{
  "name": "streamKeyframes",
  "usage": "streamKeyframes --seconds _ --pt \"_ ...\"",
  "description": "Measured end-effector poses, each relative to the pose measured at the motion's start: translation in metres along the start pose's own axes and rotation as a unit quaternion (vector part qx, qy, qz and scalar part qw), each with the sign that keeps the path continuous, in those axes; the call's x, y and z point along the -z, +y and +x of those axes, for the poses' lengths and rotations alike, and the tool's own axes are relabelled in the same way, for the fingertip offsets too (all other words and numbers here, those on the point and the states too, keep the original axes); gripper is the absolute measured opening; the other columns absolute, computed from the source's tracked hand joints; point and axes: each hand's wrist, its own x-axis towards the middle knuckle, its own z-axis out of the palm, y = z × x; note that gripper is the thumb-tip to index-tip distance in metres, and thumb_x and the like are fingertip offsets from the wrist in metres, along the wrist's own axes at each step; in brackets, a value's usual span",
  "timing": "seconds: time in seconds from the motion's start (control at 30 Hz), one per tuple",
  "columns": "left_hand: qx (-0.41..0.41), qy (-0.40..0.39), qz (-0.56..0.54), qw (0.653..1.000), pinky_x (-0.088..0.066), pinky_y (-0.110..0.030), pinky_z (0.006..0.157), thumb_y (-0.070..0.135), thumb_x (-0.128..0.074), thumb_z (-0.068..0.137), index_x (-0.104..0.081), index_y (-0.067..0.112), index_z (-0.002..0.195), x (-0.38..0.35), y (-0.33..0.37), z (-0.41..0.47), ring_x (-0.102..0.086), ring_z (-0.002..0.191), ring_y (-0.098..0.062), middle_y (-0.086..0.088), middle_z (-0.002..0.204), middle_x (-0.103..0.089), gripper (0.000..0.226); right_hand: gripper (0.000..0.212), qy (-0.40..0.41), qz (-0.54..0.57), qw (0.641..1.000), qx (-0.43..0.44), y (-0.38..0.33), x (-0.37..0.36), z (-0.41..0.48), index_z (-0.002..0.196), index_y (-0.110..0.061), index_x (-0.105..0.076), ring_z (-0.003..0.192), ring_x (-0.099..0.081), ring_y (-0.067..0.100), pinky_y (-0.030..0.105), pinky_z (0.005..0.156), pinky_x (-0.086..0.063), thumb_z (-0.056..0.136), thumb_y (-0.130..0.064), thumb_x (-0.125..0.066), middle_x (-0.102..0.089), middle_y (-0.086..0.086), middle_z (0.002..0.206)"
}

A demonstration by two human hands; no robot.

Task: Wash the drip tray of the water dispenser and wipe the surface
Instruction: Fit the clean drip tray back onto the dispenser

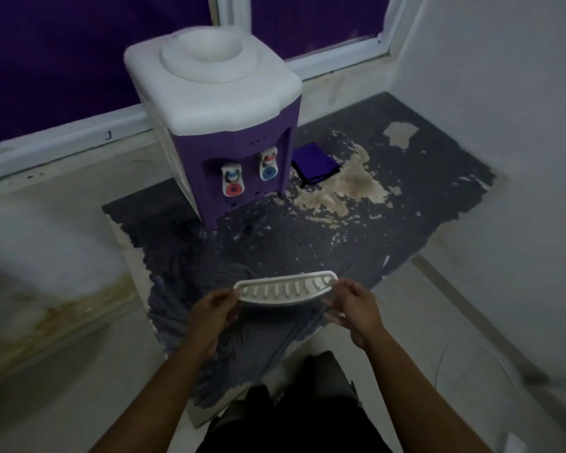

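The dark surface (275, 243) is worn, with pale patches where its coating has peeled; whether it is floor or tabletop is unclear. The dispenser (229, 125) stands on it by the window. A folded purple cloth (314, 165) lies just beside the dispenser.

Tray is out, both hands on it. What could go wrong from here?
1. The drip tray, pinched at its ends by the left hand and right hand, sits tilted; any leftover water might spill.
2. The purple cloth lies on the flaking surface beside the dispenser and may carry grit onto it.
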Motion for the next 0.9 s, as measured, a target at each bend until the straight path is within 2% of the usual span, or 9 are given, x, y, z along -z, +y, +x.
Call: streamKeyframes --seconds 0.1,0.2,0.3,0.4,0.47,0.57,0.67,0.8,0.9 --pt "-0.008 0.039 -0.007 0.999 -0.052 -0.025 0.063 0.016 -0.067 0.087 -0.067 0.01 0.094 -0.016 0.01 0.016 -0.063 0.077 -0.018 -0.015 0.096 -0.069 0.009 0.016 -0.005 -0.023 1.0 0.002 -0.017 -0.011 0.036 0.101 -0.007 -0.065 0.081 -0.067 0.026 0.035 0.066 -0.059 0.092 -0.02 -0.064 -0.071 0.016 0.093" --pt "-0.033 0.076 0.0 0.997 -0.049 -0.008 0.053 0.015 -0.065 0.088 -0.065 0.008 0.102 -0.029 0.025 0.032 -0.059 0.073 -0.012 -0.005 0.087 -0.067 0.015 0.013 -0.053 -0.046 0.997 -0.009 -0.039 -0.027 0.076 0.099 -0.007 -0.063 0.078 -0.068 0.025 0.033 0.064 -0.057 0.095 -0.019 -0.061 -0.07 0.018 0.096" --pt "-0.021 0.129 -0.063 0.989 -0.054 -0.018 0.064 0.01 -0.066 0.087 -0.065 -0.001 0.109 -0.043 0.037 0.052 -0.06 0.077 -0.018 -0.009 0.089 -0.068 0.025 0.012 -0.122 -0.074 0.989 -0.022 -0.07 -0.046 0.113 0.091 -0.01 -0.061 0.075 -0.063 0.022 0.032 0.067 -0.054 0.098 -0.015 -0.054 -0.066 0.011 0.086" --pt "-0.027 0.189 -0.091 0.977 -0.053 -0.018 0.064 0.009 -0.065 0.087 -0.067 0.001 0.102 -0.059 0.045 0.07 -0.06 0.077 -0.02 -0.009 0.084 -0.068 0.018 0.011 -0.155 -0.11 0.982 -0.015 -0.09 -0.064 0.15 0.086 -0.013 -0.06 0.077 -0.064 0.024 0.035 0.071 -0.054 0.097 -0.016 -0.057 -0.065 0.014 0.092" --pt "-0.022 0.215 -0.115 0.969 -0.054 -0.022 0.068 0.011 -0.067 0.085 -0.069 0.003 0.1 -0.069 0.05 0.081 -0.063 0.079 -0.02 -0.009 0.088 -0.07 0.017 0.01 -0.165 -0.127 0.978 -0.013 -0.098 -0.074 0.174 0.086 -0.014 -0.059 0.075 -0.064 0.023 0.034 0.07 -0.054 0.096 -0.015 -0.058 -0.065 0.015 0.094" --pt "-0.014 0.234 -0.141 0.962 -0.054 -0.029 0.074 0.012 -0.069 0.084 -0.07 0.002 0.101 -0.078 0.05 0.098 -0.064 0.083 -0.022 -0.011 0.09 -0.071 0.02 0.01 -0.168 -0.135 0.976 -0.01 -0.108 -0.087 0.202 0.085 -0.016 -0.058 0.073 -0.064 0.022 0.032 0.068 -0.055 0.094 -0.015 -0.061 -0.065 0.014 0.093" --pt "0.004 0.244 -0.158 0.957 -0.056 -0.026 0.071 0.01 -0.066 0.086 -0.067 0.002 0.106 -0.085 0.051 0.115 -0.065 0.079 -0.02 -0.01 0.09 -0.07 0.02 0.007 -0.17 -0.144 0.975 -0.009 -0.113 -0.099 0.229 0.088 -0.016 -0.059 0.071 -0.066 0.022 0.03 0.065 -0.058 0.091 -0.017 -0.065 -0.067 0.014 0.092" --pt "0.003 0.258 -0.189 0.947 -0.052 -0.036 0.093 0.005 -0.064 0.087 -0.065 -0.002 0.11 -0.093 0.058 0.138 -0.064 0.099 -0.027 -0.015 0.103 -0.069 0.024 0.006 -0.184 -0.149 0.972 -0.011 -0.118 -0.118 0.26 0.091 -0.014 -0.059 0.068 -0.066 0.022 0.029 0.061 -0.057 0.091 -0.016 -0.065 -0.067 0.015 0.093" --pt "-0.003 0.268 -0.197 0.943 -0.051 -0.036 0.096 0.006 -0.065 0.087 -0.062 -0.008 0.112 -0.094 0.063 0.152 -0.063 0.104 -0.03 -0.022 0.111 -0.067 0.028 0.007 -0.182 -0.148 0.972 -0.007 -0.122 -0.13 0.275 0.093 -0.012 -0.06 0.066 -0.067 0.022 0.027 0.059 -0.058 0.091 -0.014 -0.066 -0.068 0.016 0.093"
